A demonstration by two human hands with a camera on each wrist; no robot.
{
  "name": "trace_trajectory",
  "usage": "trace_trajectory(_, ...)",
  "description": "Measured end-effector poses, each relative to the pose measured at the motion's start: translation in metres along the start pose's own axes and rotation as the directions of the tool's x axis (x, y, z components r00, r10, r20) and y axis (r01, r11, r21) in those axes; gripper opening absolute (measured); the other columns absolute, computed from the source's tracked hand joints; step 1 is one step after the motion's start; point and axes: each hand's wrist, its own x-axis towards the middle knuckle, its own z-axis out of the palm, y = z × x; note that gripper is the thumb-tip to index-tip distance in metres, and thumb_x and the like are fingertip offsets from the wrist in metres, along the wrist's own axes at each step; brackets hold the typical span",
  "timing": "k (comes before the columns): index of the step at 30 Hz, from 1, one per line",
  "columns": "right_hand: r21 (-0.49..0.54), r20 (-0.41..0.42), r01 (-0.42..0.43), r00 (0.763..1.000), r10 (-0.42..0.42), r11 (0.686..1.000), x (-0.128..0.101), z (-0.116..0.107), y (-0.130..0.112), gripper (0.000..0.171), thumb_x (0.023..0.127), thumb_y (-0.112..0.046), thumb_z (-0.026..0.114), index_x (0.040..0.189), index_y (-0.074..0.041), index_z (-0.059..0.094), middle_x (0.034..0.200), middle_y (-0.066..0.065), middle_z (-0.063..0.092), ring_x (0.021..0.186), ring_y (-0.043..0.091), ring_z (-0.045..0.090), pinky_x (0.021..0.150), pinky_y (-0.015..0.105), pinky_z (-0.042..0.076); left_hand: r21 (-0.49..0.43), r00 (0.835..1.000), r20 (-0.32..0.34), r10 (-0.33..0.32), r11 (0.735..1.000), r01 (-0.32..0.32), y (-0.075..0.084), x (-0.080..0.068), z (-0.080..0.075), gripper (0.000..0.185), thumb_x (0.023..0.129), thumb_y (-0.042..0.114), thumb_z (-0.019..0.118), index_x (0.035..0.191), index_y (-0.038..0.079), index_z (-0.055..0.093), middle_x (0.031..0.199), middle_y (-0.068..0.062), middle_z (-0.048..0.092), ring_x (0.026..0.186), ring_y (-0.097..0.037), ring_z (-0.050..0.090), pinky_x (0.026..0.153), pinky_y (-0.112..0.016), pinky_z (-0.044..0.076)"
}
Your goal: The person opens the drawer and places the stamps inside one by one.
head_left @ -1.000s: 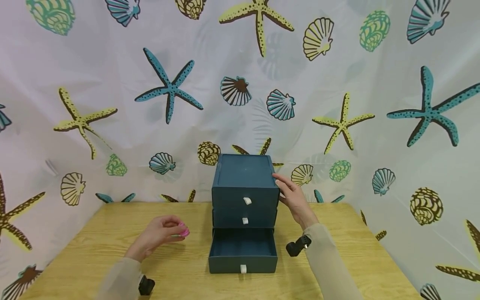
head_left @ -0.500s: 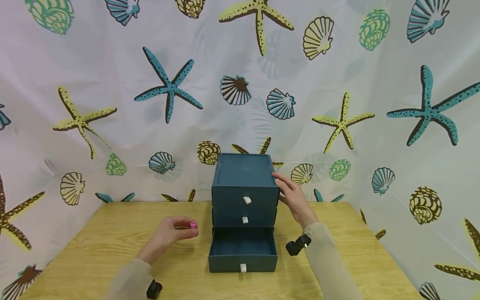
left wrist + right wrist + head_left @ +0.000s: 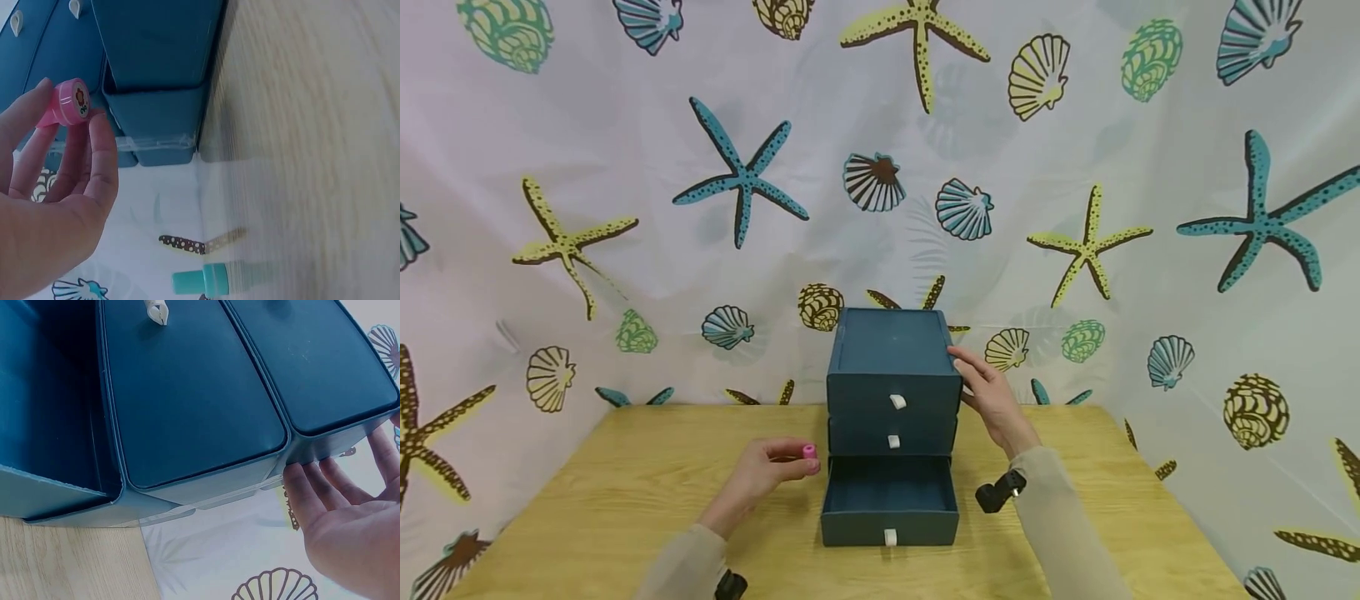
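Note:
My left hand [image 3: 763,475] pinches a small pink toy stamp [image 3: 74,103] between thumb and fingers, just left of a dark blue drawer cabinet [image 3: 891,342]. A round flower picture shows on one end of the stamp in the left wrist view. The cabinet's bottom drawer [image 3: 889,528] is pulled out, with bare floor showing inside; the two upper drawers are closed. At the cabinet's right side, my right hand [image 3: 996,404] rests near the top edge. Its fairly straight fingers [image 3: 303,487] touch the side wall in the right wrist view.
A green stamp-like piece [image 3: 201,280] stands on the wooden table [image 3: 647,500], seen in the left wrist view and hidden in the head view. White tabs [image 3: 891,537] stick out from the drawer fronts. A shell-and-starfish curtain [image 3: 880,250] hangs behind and on both sides.
My left hand has moved right with the pink stamp, closer to the open drawer, and the stamp has turned more upright. My right hand and the cabinet stay in place.

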Motion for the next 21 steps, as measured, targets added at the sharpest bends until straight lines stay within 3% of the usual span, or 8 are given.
trace_trajectory(12,-0.008,0.006,0.008,1.000,-0.008,1.000,0.003,0.003,0.000,0.043,0.104,-0.033,0.049,0.145,-0.020,0.050,0.159,0.005,0.030,0.148,0.032,0.027,0.117,0.053,0.029,0.012,0.998,-0.050,-0.023,1.000,0.024,0.008,-0.003,0.024,0.037,0.083,0.026,0.079,0.114,0.007,0.072,0.101,-0.006,0.075,0.091,-0.017,0.069,0.085,-0.034,0.057)
trace_trajectory(21,-0.003,-0.002,0.001,1.000,-0.001,1.000,0.002,0.002,0.002,0.042,0.104,-0.033,0.049,0.144,-0.019,0.050,0.159,0.006,0.030,0.148,0.033,0.026,0.117,0.055,0.029,0.048,1.000,-0.006,0.024,0.999,-0.023,0.009,0.001,0.038,0.038,0.082,0.028,0.081,0.111,0.005,0.073,0.101,-0.006,0.075,0.093,-0.016,0.067,0.086,-0.030,0.056)
